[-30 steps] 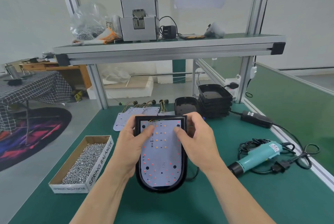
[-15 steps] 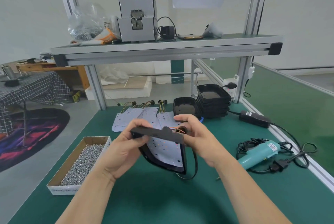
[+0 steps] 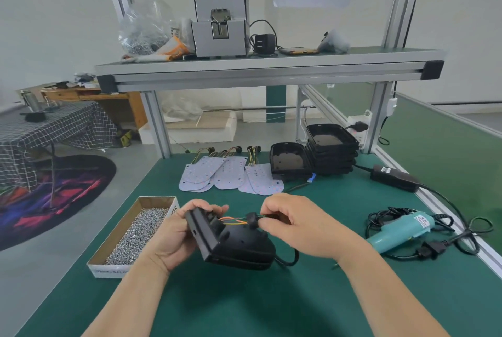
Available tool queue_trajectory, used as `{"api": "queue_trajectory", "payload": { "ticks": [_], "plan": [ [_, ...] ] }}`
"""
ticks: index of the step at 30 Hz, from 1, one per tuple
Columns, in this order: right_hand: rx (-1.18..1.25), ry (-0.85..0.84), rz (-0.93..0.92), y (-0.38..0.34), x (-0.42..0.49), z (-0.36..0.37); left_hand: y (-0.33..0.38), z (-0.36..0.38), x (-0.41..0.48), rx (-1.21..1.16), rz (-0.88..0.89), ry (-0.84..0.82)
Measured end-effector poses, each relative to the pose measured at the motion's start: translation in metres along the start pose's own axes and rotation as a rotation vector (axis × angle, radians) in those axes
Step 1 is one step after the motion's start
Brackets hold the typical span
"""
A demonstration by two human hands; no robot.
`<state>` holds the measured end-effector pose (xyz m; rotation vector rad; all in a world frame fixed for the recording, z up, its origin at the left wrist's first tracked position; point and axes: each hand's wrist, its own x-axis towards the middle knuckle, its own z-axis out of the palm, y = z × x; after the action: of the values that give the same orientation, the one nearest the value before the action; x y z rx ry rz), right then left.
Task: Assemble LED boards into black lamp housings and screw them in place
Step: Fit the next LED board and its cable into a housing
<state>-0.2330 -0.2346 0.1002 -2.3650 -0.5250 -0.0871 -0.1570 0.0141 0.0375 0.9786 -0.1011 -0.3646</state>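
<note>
Visible parts of the person: two forearms and two hands. The left hand [image 3: 173,236] is bare to the fingertips; the right hand [image 3: 301,228] likewise. Both forearms are bare along their whole visible length, to the lower edge of the view. Fingernail detail is too small to judge.

Centre frame: housing [image 3: 239,247] over the bench [image 3: 244,309], left hand [image 3: 173,239] on its left and right hand [image 3: 298,225] on its right, with the wires [image 3: 233,220] running between. Screw box [image 3: 108,271] sits left of it. Behind are the LED boards [image 3: 231,176], then a loose housing [image 3: 289,162] and the housing stack [image 3: 332,152] to the right. Screwdriver [image 3: 399,230] is at right, adapter [image 3: 394,177] behind it. Shelf [image 3: 266,65] spans the upper frame, feeder [image 3: 220,29] on it.
</note>
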Motion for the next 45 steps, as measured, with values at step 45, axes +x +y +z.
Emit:
{"api": "queue_trajectory", "payload": {
  "ticks": [45],
  "plan": [
    [-0.5,0.348,-0.049,-0.047,0.001,-0.011,0.029,0.071,-0.027,1.587,0.338,0.106]
  ]
}}
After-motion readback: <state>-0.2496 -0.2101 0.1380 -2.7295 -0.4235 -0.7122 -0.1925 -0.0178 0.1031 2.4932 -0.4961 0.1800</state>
